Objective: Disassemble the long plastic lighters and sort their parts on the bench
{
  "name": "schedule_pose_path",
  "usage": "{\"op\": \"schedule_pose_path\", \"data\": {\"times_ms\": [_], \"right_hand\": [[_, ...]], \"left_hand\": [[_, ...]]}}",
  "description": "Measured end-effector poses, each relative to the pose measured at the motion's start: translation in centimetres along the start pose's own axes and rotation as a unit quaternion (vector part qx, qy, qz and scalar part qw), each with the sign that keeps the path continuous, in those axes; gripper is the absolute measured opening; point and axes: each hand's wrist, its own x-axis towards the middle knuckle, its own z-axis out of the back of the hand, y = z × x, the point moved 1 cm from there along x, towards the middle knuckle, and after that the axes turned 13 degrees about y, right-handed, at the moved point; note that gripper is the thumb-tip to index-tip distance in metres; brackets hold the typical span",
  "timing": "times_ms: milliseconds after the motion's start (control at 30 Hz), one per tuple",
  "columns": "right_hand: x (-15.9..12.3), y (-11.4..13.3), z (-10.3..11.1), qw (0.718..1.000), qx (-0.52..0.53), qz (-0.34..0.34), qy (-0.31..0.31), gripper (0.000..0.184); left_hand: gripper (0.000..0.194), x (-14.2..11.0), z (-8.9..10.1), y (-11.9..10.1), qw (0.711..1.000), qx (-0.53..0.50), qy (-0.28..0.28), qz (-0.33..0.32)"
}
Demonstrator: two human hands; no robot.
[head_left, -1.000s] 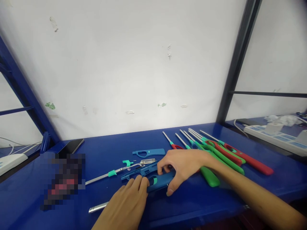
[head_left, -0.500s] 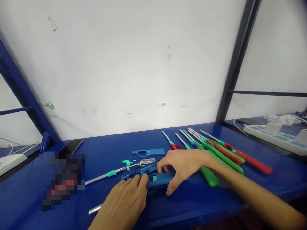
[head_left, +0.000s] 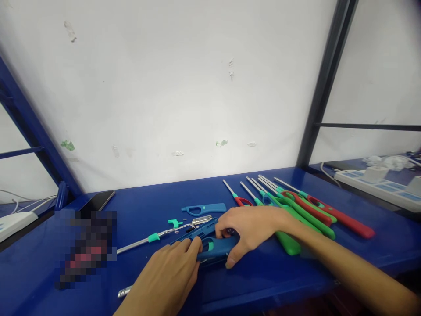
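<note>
A blue long-nosed lighter (head_left: 219,249) lies low over the table, its metal tube (head_left: 124,292) poking out beyond my left hand (head_left: 167,267). The fingers of that hand are wrapped round the lighter's front by the trigger. My right hand (head_left: 251,226) grips the handle's rear end, thumb on the near side and fingers curled over the far side. Just behind is an opened blue handle shell (head_left: 204,229), partly covered by both hands. A loose metal tube with a green collar (head_left: 153,237), a green trigger (head_left: 175,223) and a silver cylinder (head_left: 202,220) lie beyond.
Another blue handle shell (head_left: 205,209) lies farther back. Several red and green lighters (head_left: 305,210) are spread at right, near my right forearm. A phone (head_left: 98,201) and a pixelated item (head_left: 87,250) lie at left. A white power strip (head_left: 371,180) stands far right.
My left hand and the lighter's metal tip have shifted slightly left and down. The lighter has tilted a little in both hands; the loose parts stay put.
</note>
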Motion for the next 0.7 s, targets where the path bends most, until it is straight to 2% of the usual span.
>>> {"op": "schedule_pose_path", "data": {"times_ms": [200, 467, 700], "right_hand": [[-0.2, 0.5, 0.2, 1.000, 0.017, -0.010, 0.004, 0.054], [-0.4, 0.4, 0.3, 0.999, 0.006, 0.047, 0.000, 0.045], [-0.5, 0.3, 0.3, 0.999, -0.001, 0.052, -0.010, 0.045]], "left_hand": [[0.035, -0.3, -0.5, 0.6, 0.999, -0.018, 0.018, -0.027], [0.042, -0.4, -1.0, 0.9, 0.999, -0.039, 0.015, -0.033], [0.042, -0.9, -1.0, 0.8, 0.998, -0.048, 0.005, -0.032]]}}
